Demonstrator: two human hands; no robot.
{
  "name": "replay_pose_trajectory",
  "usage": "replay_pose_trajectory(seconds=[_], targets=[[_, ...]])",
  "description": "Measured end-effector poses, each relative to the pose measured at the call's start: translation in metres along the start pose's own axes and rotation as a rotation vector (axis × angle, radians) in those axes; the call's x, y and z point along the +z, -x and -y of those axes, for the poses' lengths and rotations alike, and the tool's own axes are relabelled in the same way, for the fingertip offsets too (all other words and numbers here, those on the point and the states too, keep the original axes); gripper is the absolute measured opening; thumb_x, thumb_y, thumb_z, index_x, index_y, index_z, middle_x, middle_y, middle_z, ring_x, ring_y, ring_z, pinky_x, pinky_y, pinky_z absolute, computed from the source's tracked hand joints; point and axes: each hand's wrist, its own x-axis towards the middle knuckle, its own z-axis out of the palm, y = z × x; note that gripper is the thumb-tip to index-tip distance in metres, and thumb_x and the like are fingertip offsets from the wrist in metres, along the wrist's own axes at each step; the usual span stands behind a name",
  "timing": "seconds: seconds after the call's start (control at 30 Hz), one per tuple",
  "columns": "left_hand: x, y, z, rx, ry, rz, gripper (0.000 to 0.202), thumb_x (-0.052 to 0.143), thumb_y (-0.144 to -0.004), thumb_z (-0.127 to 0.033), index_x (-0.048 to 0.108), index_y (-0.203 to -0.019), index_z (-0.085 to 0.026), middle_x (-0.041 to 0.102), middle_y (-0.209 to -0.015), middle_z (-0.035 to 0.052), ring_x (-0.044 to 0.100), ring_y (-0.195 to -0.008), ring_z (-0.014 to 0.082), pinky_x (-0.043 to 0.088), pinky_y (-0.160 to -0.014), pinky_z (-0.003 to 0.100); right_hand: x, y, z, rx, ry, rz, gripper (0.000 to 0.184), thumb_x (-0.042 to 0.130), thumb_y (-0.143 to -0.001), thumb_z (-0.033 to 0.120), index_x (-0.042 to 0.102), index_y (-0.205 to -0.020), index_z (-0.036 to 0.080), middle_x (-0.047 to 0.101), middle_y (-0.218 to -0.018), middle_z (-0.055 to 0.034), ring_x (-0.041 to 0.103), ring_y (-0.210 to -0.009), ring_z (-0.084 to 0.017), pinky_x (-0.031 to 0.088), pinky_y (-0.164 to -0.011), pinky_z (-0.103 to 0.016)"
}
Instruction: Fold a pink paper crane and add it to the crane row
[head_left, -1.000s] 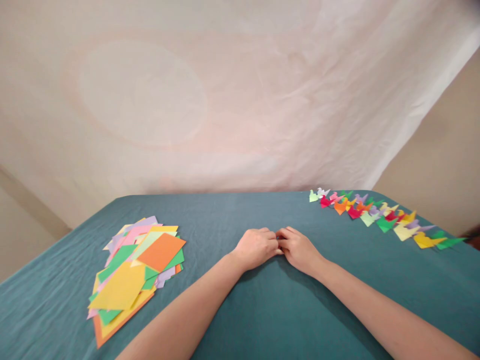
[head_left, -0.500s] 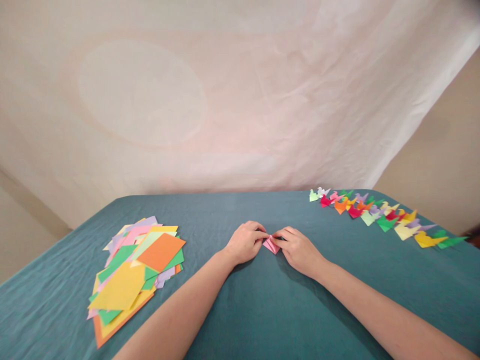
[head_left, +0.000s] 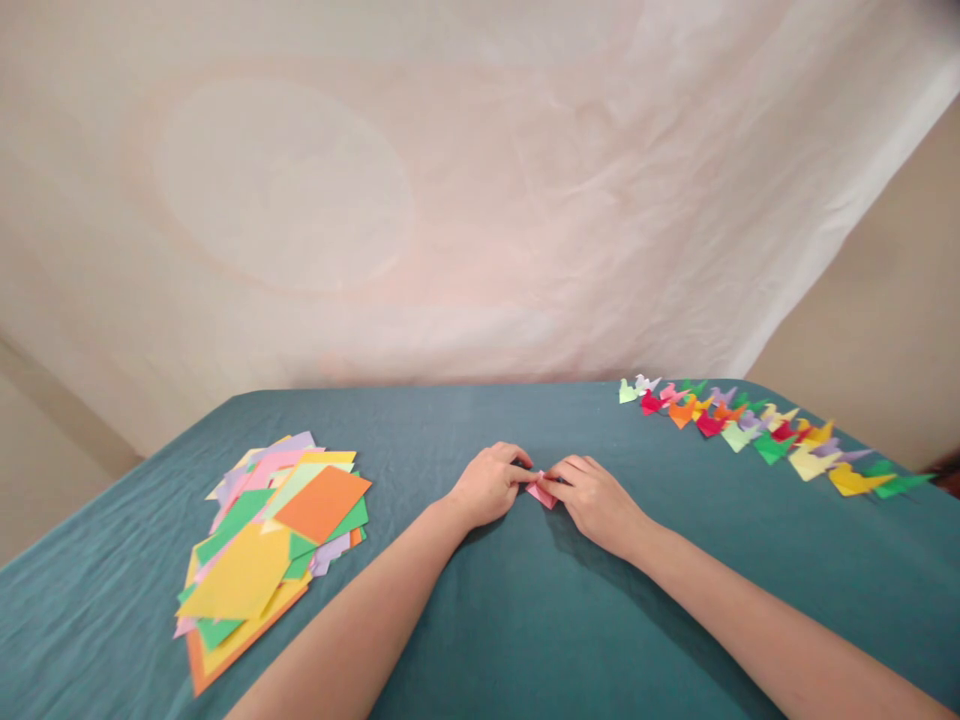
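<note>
Pink paper [head_left: 541, 491], small and folded, sits at mid-table between both hands; whether it touches the teal cloth [head_left: 525, 620] cannot be told. Left hand [head_left: 491, 485]: at 9 o'clock of the paper, fingertips pinched narrow on its left end. Right hand [head_left: 596, 497]: at 3 o'clock, fingertips pinched narrow on its right end. Fingers hide most of the paper. Loose coloured sheets [head_left: 270, 530] lie piled at 9 o'clock, well apart. Folded figures [head_left: 757, 425] form a row at 2 o'clock, near the cloth's far right edge.
</note>
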Motion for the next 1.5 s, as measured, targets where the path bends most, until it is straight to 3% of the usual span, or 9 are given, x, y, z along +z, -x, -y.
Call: replay_pose_trajectory(seconds=[0.23,0.47,0.8,1.2,1.5], targets=[[-0.004,0.000,0.000,0.046,-0.072,0.014,0.028,0.047,-0.086,-0.016,0.065,-0.104,-0.027,0.059,-0.102,0.0045,0.050,-0.097,0.0174,0.040,-0.086,0.032,-0.007,0.001,0.001,-0.008,-0.022,0.033,0.028,0.043,-0.088,0.010,0.063,-0.103,0.021,0.060,-0.095,-0.0072,0.048,-0.090,-0.018,0.036,-0.080,-0.031],[-0.010,-0.002,-0.006,0.065,-0.192,0.067,0.025,0.054,-0.083,-0.017,0.065,-0.102,-0.028,0.058,-0.105,0.0044,0.046,-0.106,0.0197,0.038,-0.085,0.033,-0.014,0.002,0.001,-0.039,-0.018,0.134,0.034,0.044,-0.084,0.006,0.061,-0.109,0.022,0.058,-0.100,-0.0082,0.049,-0.094,-0.019,0.036,-0.082,-0.032],[-0.011,-0.002,-0.009,0.058,-0.227,0.084,0.023,0.055,-0.083,-0.018,0.065,-0.099,-0.030,0.057,-0.105,0.0027,0.044,-0.106,0.0195,0.036,-0.084,0.032,-0.031,0.004,0.008,-0.045,-0.033,0.276,0.054,0.045,-0.075,0.002,0.051,-0.124,0.025,0.058,-0.112,-0.0091,0.050,-0.101,-0.021,0.037,-0.085,-0.036],[-0.012,-0.001,-0.011,0.047,-0.234,0.079,0.027,0.055,-0.082,-0.016,0.064,-0.103,-0.031,0.057,-0.106,0.0032,0.044,-0.107,0.0207,0.036,-0.083,0.033,-0.036,0.011,0.001,-0.067,-0.135,0.284,0.058,0.046,-0.066,-0.002,0.060,-0.112,0.030,0.050,-0.129,-0.0042,0.049,-0.110,-0.021,0.039,-0.090,-0.036],[-0.004,-0.001,-0.010,0.049,-0.148,0.032,0.026,0.050,-0.083,-0.013,0.066,-0.100,-0.026,0.058,-0.102,0.0049,0.046,-0.104,0.0199,0.038,-0.085,0.032,-0.043,0.005,-0.011,-0.055,-0.372,0.292,0.061,0.035,-0.064,-0.005,0.067,-0.101,0.031,0.058,-0.121,0.0009,0.051,-0.111,-0.018,0.039,-0.095,-0.033]])
